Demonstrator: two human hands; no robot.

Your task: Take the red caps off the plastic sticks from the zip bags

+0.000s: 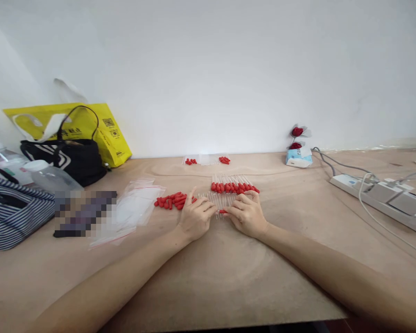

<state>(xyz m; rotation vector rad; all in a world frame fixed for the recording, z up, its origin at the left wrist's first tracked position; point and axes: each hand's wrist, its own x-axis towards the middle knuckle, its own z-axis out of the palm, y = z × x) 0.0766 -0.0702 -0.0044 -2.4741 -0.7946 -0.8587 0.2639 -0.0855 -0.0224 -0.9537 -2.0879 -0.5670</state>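
Note:
My left hand (197,217) is closed, its thumb and fingertips pinching what looks like the end of a thin glass tube; the index finger points up. My right hand (247,212) pinches a red rubber bulb (222,211) right beside the left fingertips. Whether bulb and tube are joined cannot be made out. Behind and between the hands lie several clear glass tubes (222,200). Beyond them is a row of glass droppers with red bulbs (229,187) facing me. A pile of loose red bulbs (171,200) sits left of my left hand, partly hidden by it.
Clear zip bags (135,208) lie at left, beside a blurred dark object (86,215). Bagged red bulbs (190,161) rest near the wall. Further left stand a striped pouch (17,212), black bag (69,159) and yellow bag (116,138). At right are a tissue pack (299,159) and power strip (381,196) with cables.

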